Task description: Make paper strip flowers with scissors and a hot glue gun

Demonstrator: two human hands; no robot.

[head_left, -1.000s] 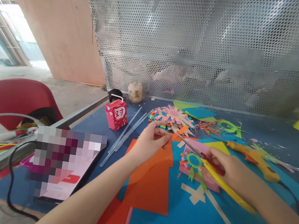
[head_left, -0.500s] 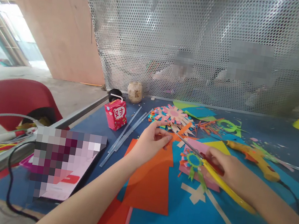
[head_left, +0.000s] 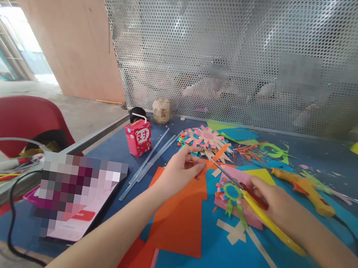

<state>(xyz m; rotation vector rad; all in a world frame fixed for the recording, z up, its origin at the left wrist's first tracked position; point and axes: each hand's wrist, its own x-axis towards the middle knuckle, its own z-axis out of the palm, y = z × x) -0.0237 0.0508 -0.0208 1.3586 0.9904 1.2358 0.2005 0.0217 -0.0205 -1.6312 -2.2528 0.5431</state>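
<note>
Gripping yellow scissors [head_left: 261, 214] right of the orange sheet [head_left: 179, 220], the right hand [head_left: 269, 197] slants their blades toward an orange strip [head_left: 220, 153] at the sheet's far end. Over that end the left hand [head_left: 181, 167] curls, thumb near fingers; whether it pinches the strip, I cannot tell.
</note>
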